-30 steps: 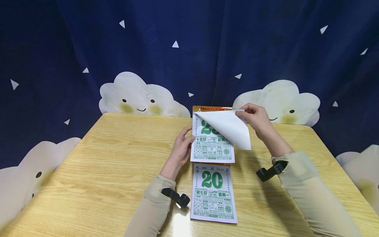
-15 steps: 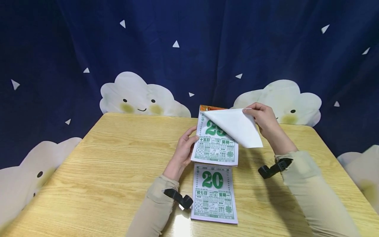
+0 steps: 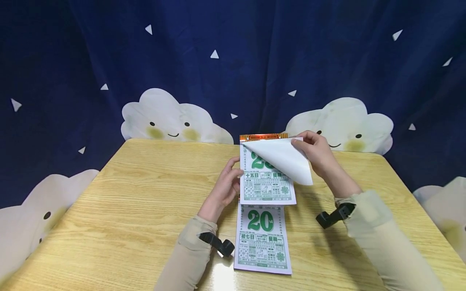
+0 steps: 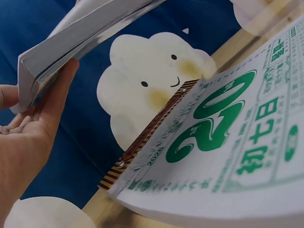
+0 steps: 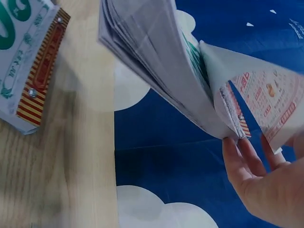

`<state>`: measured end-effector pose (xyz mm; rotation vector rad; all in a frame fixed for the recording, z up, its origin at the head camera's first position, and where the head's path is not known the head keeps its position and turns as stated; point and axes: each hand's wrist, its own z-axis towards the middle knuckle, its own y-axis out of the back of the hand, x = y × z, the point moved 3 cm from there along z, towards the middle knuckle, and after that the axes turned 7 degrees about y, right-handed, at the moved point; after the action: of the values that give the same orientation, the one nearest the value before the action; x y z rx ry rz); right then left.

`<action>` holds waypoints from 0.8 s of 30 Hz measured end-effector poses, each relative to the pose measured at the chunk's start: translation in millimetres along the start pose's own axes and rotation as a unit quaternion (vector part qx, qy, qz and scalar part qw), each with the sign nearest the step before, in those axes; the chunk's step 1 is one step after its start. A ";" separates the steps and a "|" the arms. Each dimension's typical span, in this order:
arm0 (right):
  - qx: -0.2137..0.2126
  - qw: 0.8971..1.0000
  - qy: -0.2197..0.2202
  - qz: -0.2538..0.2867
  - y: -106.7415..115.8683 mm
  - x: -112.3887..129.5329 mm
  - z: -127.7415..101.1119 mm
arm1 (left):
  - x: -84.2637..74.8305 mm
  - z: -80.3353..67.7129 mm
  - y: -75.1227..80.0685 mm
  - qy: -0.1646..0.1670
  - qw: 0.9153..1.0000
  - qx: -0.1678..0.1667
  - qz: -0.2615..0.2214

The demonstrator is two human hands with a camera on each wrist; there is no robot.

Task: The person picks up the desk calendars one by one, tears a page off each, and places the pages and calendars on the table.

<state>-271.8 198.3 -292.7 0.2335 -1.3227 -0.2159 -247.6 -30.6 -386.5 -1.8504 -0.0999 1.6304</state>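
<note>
Left hand [image 3: 225, 186]: fingers curled round the left edge of a thick white tear-off calendar pad printed in green [image 3: 267, 186], holding it lifted above the table. Right hand [image 3: 316, 152]: pinches the upper right corner of the pad's top white sheet [image 3: 285, 161], peeled back diagonally, blank underside showing. Second calendar pad, green "20" [image 3: 263, 237]: flat on the pale wooden table [image 3: 127, 210], just in front of the lifted pad. Behind: dark blue curtain with white smiling clouds [image 3: 167, 117].

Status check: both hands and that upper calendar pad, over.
Left hand grips upper calendar pad at its left edge. Right hand pinches the top sheet, peeled back. Second pad lies flat below, untouched.
</note>
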 end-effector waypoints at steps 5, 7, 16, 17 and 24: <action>0.018 0.999 0.028 0.000 -4.3 1.0 -2.0 | -0.8 0.7 0.4 0.004 0.999 -0.031 0.035; 0.023 0.999 0.045 -0.005 -5.8 2.6 -3.1 | -1.1 0.8 0.9 0.005 0.998 -0.045 0.049; 0.030 0.997 0.046 -0.052 -18.9 -2.4 -13.9 | -9.1 -2.2 0.3 -0.047 0.994 -0.101 -0.021; 0.027 0.998 0.039 -0.051 -19.4 -3.4 -14.6 | -9.8 -2.6 0.1 -0.050 0.993 -0.104 -0.023; 0.004 0.999 0.029 -0.043 -7.5 -1.4 -9.6 | -10.5 -4.0 -2.9 -0.036 0.995 -0.096 -0.006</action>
<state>-263.0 191.9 -298.4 0.3019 -1.2565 -0.2741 -245.2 -35.0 -375.9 -1.9284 -0.3079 1.7297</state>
